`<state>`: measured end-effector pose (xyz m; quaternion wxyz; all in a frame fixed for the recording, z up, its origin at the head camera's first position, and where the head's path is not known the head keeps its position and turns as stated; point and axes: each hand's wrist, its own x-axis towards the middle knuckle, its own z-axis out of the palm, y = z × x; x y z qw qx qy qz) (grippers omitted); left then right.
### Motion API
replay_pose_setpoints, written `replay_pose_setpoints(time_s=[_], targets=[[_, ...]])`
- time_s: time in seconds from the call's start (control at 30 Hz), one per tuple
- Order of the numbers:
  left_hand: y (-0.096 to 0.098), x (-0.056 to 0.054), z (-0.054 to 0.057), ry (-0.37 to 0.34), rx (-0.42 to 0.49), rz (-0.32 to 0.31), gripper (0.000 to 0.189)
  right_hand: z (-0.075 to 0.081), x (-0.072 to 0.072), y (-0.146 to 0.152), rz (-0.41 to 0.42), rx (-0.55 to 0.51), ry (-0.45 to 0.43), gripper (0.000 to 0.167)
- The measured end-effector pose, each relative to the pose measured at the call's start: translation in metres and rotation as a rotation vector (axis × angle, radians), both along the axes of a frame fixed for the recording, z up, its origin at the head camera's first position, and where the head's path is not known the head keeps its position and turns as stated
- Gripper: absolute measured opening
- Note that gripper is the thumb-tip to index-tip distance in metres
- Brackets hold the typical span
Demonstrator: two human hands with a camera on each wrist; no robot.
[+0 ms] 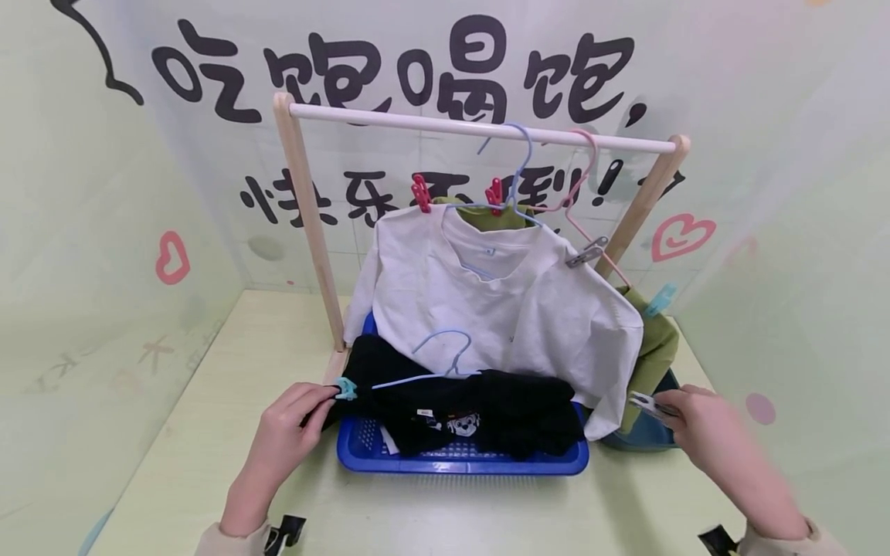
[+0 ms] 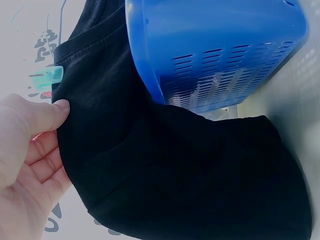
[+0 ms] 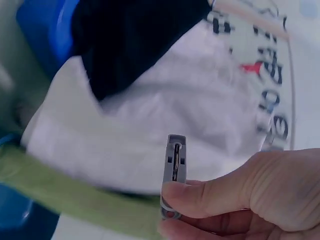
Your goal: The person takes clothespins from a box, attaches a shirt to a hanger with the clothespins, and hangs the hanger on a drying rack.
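My left hand pinches the edge of a black shirt between thumb and fingers, right beside a teal clothespin clipped on it. The shirt lies bunched over a blue basket, its printed animal face toward me. A light blue hanger is at its neckline, hook upward. Off to the right, my right hand holds a grey clothespin by its end, near the sleeve of a white shirt. That shirt hangs behind on another blue hanger.
A rack with a white rail stands at the back. Red clothespins and a grey one are on the white shirt. Behind it, a green garment hangs from a pink hanger. A dark blue container sits at right.
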<state>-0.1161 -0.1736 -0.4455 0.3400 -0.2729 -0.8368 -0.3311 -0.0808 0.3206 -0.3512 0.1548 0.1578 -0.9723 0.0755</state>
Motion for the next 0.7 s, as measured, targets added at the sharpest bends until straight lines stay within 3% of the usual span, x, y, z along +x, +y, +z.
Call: replay_pose_setpoints(time_s=[0.27,0.4,0.53,0.7], targets=[[-0.001,0.000,0.001,-0.004,-0.005,0.002,0.045,0.007,-0.016,-0.058,0.193,0.044,0.180,0.032],[0.000,-0.002,0.003,0.029,-0.001,-0.013,0.039,0.007,-0.026,-0.079,0.239,0.084,0.157,0.031],[0.000,-0.002,0.003,0.060,0.003,-0.031,0.026,0.006,-0.035,-0.096,0.232,0.130,0.087,0.029],[0.000,0.001,0.001,0.004,0.003,-0.012,0.044,0.005,-0.044,-0.114,0.276,0.202,0.084,0.025]])
